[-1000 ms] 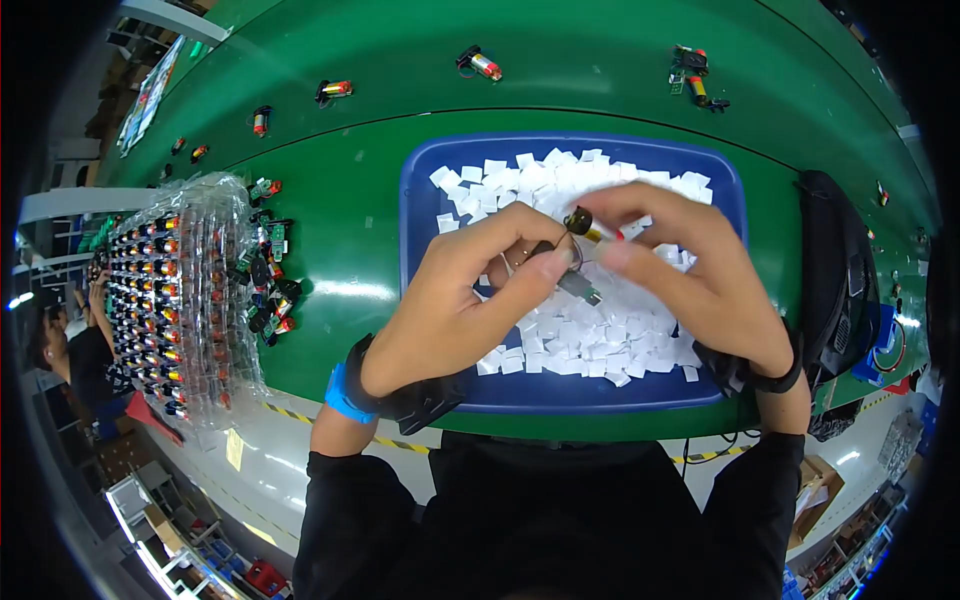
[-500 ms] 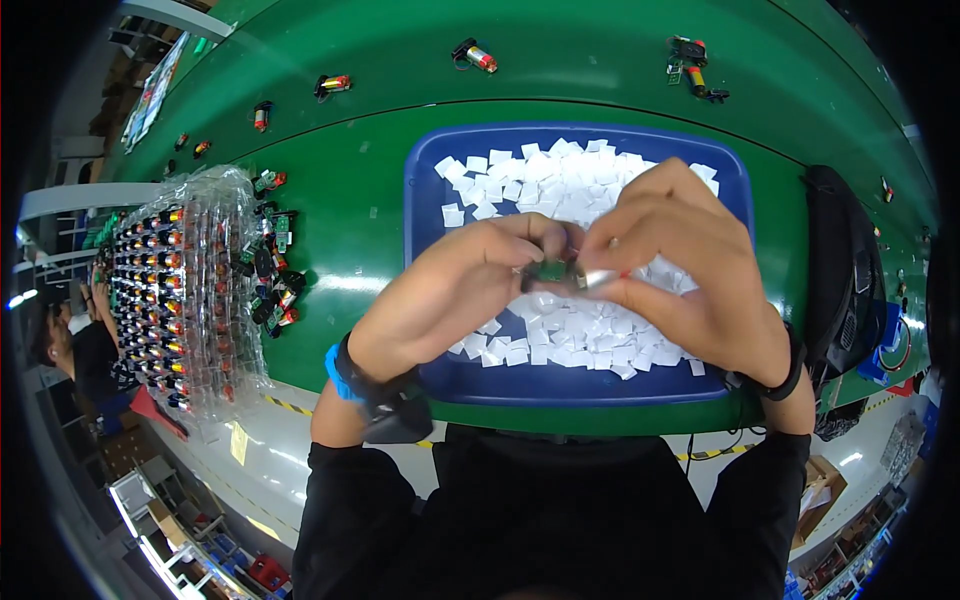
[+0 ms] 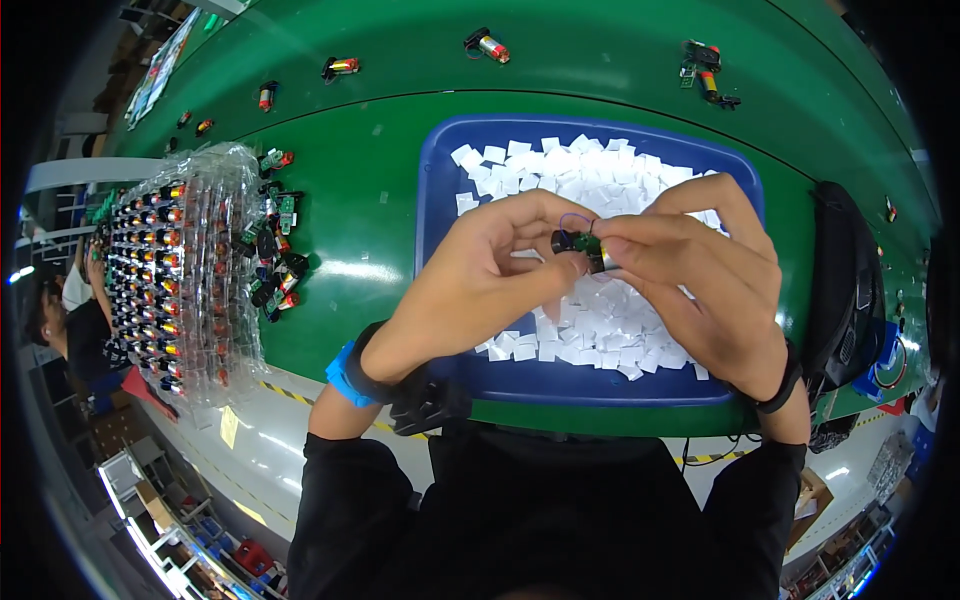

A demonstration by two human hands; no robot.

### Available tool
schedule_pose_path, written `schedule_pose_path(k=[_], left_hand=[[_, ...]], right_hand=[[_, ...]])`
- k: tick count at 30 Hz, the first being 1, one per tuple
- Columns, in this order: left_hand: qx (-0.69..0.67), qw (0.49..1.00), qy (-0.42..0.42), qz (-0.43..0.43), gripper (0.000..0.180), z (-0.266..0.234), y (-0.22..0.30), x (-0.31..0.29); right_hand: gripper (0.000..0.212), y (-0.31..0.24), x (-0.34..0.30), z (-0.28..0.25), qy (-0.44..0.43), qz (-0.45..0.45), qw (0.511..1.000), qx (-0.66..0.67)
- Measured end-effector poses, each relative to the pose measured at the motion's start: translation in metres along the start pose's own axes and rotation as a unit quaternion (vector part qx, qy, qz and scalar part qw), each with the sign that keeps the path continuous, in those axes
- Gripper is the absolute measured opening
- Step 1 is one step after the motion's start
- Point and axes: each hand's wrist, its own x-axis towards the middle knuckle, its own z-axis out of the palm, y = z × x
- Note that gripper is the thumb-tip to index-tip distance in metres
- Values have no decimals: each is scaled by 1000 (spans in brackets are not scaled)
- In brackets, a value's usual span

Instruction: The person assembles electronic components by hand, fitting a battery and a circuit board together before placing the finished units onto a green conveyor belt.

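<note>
Over a blue tray (image 3: 432, 230), my two hands meet on a small cylindrical electronic assembly (image 3: 578, 242). It has a black end, a green circuit board on its side, a bright metal body and a thin loop of dark wire. My left hand (image 3: 475, 275) pinches the black end between thumb and fingers. With thumb and fingertips, my right hand (image 3: 715, 270) grips the metal end, hiding much of it. Below them, many small white squares (image 3: 600, 335) lie scattered in the tray.
Left of the tray stand stacked clear plastic trays (image 3: 215, 280) filled with similar assemblies, beside a loose pile (image 3: 275, 265). More assemblies, one at the far middle (image 3: 490, 46), lie on the green surface. A black bag (image 3: 835, 285) stands right. Another person (image 3: 75, 320) sits far left.
The assembly has turned in my hands, so its circuit board and wire show more plainly. My left hand has shifted right and up a little, and the whole view has moved slightly.
</note>
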Motion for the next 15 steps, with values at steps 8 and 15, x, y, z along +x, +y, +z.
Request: schedule_pose_path(k=[8,15], left_hand=[[17,996,29,78,36,5,4,2],[93,993,17,75,37,11,3,0]], right_hand=[[27,4,4,-3,43,-47,996,-57],[30,-2,-2,-2,40,-65,993,-90]])
